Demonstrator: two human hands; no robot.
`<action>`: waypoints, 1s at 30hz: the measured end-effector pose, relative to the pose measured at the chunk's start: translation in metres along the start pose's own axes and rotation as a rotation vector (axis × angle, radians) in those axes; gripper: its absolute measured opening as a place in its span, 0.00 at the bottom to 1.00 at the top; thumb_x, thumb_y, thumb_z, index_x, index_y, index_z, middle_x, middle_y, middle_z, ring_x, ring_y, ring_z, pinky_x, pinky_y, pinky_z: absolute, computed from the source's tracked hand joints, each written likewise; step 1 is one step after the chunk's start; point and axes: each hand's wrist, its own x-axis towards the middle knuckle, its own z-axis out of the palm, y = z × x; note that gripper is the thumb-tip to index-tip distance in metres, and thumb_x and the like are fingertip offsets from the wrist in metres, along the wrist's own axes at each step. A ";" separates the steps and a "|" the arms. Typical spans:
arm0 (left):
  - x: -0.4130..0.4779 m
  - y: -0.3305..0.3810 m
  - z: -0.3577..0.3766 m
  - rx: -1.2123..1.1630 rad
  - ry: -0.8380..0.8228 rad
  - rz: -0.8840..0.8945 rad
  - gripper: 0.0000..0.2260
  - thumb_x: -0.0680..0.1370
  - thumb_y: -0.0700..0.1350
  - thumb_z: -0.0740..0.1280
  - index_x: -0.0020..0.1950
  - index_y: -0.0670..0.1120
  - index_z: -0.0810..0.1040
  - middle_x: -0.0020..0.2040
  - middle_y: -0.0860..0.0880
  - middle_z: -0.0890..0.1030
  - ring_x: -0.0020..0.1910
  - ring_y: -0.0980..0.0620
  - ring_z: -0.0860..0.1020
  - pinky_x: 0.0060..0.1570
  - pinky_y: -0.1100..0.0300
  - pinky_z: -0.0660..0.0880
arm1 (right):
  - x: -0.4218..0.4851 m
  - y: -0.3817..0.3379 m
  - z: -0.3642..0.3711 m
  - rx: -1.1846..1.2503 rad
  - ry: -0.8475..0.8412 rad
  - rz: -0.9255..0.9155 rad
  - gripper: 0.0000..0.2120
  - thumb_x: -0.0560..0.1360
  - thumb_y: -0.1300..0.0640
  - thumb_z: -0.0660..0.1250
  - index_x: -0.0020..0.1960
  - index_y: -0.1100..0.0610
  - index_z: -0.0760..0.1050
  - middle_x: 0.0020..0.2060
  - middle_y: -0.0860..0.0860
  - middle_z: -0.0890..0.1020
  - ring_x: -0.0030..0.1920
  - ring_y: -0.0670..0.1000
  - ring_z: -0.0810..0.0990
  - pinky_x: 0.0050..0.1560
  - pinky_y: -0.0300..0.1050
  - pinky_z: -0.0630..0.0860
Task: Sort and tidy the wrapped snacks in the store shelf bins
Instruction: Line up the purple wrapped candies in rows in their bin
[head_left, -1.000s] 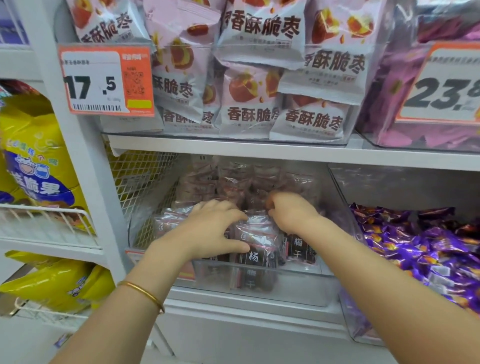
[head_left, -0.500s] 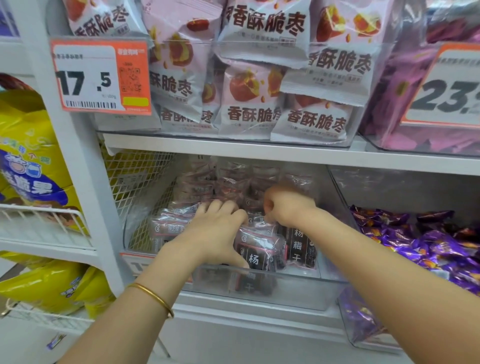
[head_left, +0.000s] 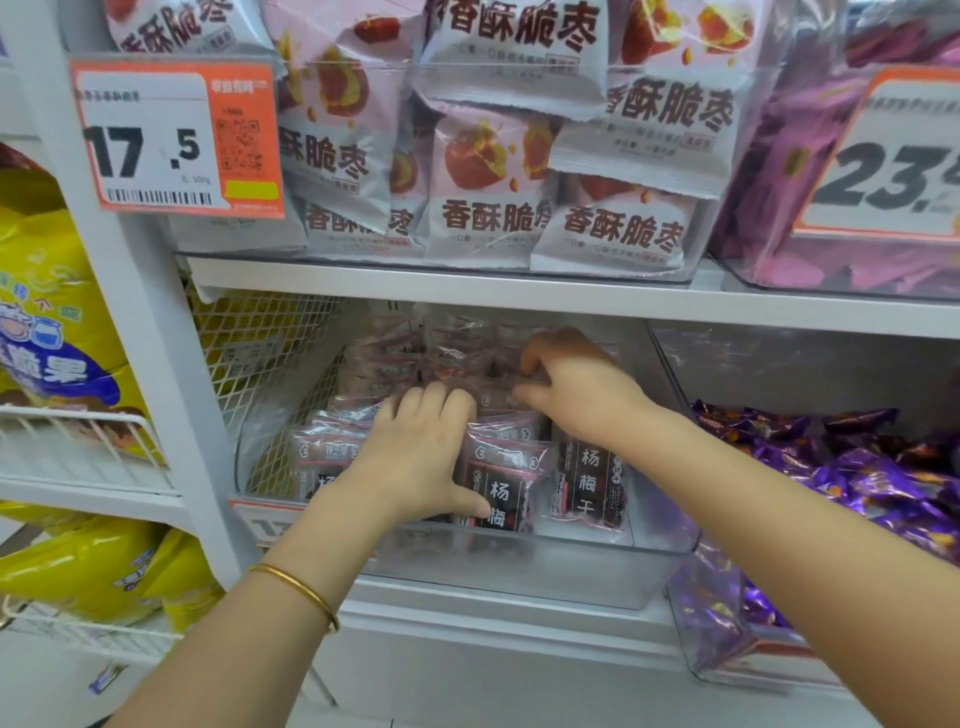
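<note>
Plum packets (head_left: 587, 483) are standing in loose rows inside a clear bin (head_left: 571, 566) on the lower shelf (head_left: 467, 293), as a person is reaching in with both arms to straighten them. The left hand (head_left: 415, 457), a gold bangle (head_left: 296, 592) at its wrist, is curling its fingers over the tops of the middle row while its thumb is stretching across the face of a front packet. The right hand (head_left: 576, 395) is working deeper in, fingers bent and pinching at packets near the back; exactly how many it is holding is hidden by the knuckles.

To do this step well, the person is probably best off bracing the front row with the left hand while the right is drawing the rear packets forward and upright, labels facing out. The wrappers look thin and slippery, so a light pinch at the sealed top edge seems safer than squeezing the fruit. Purple sweets (head_left: 883, 483) are lying in the bin just beside, so strays should be going there only if they match.
</note>
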 end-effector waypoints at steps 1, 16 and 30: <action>0.000 -0.001 0.000 0.008 -0.014 -0.002 0.38 0.62 0.68 0.70 0.63 0.50 0.60 0.60 0.50 0.64 0.61 0.49 0.63 0.65 0.53 0.59 | -0.006 -0.001 -0.002 0.016 -0.026 -0.004 0.15 0.75 0.45 0.63 0.55 0.55 0.72 0.50 0.52 0.74 0.48 0.54 0.75 0.48 0.48 0.75; -0.008 -0.033 -0.009 0.053 -0.239 -0.069 0.46 0.70 0.58 0.71 0.76 0.55 0.42 0.77 0.49 0.45 0.76 0.48 0.44 0.73 0.42 0.44 | -0.035 -0.017 0.024 -0.019 -0.264 0.048 0.38 0.63 0.54 0.79 0.64 0.58 0.60 0.64 0.58 0.61 0.53 0.61 0.76 0.50 0.50 0.76; 0.001 -0.001 -0.017 -0.129 -0.142 0.032 0.39 0.74 0.65 0.60 0.77 0.52 0.45 0.77 0.48 0.47 0.76 0.48 0.45 0.74 0.48 0.45 | -0.035 0.011 -0.016 -0.318 -0.160 0.077 0.10 0.76 0.56 0.65 0.55 0.58 0.70 0.50 0.54 0.76 0.48 0.56 0.76 0.45 0.47 0.74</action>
